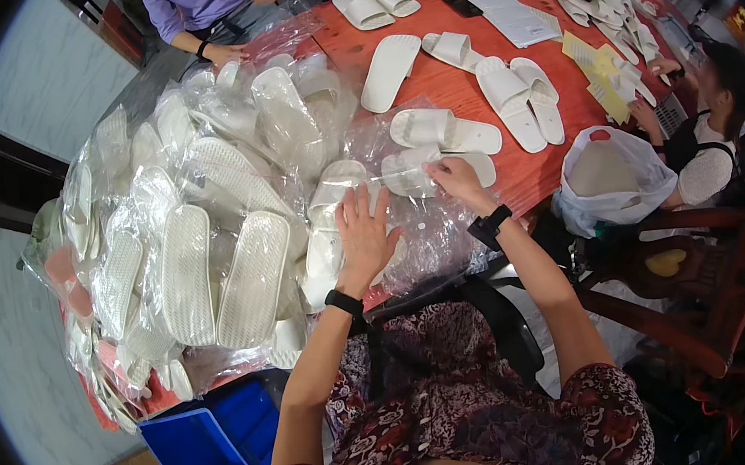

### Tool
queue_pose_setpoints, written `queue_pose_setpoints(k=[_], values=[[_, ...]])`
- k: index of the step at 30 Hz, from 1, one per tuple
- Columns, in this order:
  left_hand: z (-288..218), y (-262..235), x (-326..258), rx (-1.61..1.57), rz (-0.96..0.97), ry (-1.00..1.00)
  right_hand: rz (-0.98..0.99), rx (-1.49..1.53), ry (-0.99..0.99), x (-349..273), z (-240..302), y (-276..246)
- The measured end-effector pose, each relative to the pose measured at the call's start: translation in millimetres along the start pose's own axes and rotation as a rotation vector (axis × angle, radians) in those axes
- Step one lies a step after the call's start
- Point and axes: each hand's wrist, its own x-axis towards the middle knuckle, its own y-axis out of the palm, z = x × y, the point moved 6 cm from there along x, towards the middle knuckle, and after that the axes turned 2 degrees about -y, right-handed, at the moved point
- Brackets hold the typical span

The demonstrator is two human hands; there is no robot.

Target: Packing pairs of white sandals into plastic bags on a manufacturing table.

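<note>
Nearest me, my patterned lap and both forearms, each with a black wristband. Blue plastic crate [197, 451] sits low at my left, below the tabletop edge.

My left hand [362, 238] lies flat, fingers spread, palm down on a bagged white slipper [326, 237]. Its grip is open, pressing rather than pinching. That slipper is soft foam in crinkly clear film, its long axis running away from me, toe end toward the far side.

My right hand [458, 183] reaches a little farther, fingertips pressed together on the clear plastic wrap [431, 226] at the edge of a white slipper pair [438, 166]. This pair lies across my view, long axis left to right, open bands facing up.

To my left, a big heap of bagged slippers [192, 242], ribbed oval soles turned up, film glossy and wrinkled.

Red-brown wooden tabletop [457, 87] beyond. Loose white slippers [517, 99] lie on it unwrapped, smooth and matte, mostly pointing away. A white plastic bag [612, 175] slumps at the right edge, beside a dark wooden chair [694, 271].

Farther: yellow paper slips [596, 73], a printed sheet [518, 17], a dark phone [460, 3]. Another person in a purple top [194, 2] at the far left, one more seated at right.
</note>
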Motion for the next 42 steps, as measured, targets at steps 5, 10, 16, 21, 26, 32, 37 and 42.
queue_pose_setpoints(k=[5,10,16,21,26,32,37,42], values=[[2,11,10,0.035,0.047,-0.012,-0.232,0.123,-0.157,39,-45,-31],[0,16,18,0.066,0.064,-0.028,-0.153,-0.15,-0.487,50,-19,-28],[-5,18,28,0.022,0.066,-0.039,-0.277,-0.191,-0.42,48,-6,-36],[-7,23,35,0.051,0.035,-0.044,-0.438,-0.188,-0.498,38,19,-56],[-7,31,45,0.072,0.055,-0.071,-0.686,-0.185,-0.452,23,36,-103],[-14,51,63,0.053,0.119,-0.121,-0.899,0.071,-0.4,-14,-7,-176],[-16,78,67,0.027,0.14,-0.127,-0.552,0.209,-0.383,-54,-11,-174],[-43,113,79,0.152,0.308,-0.031,-0.361,0.146,-0.373,-65,-9,-138]])
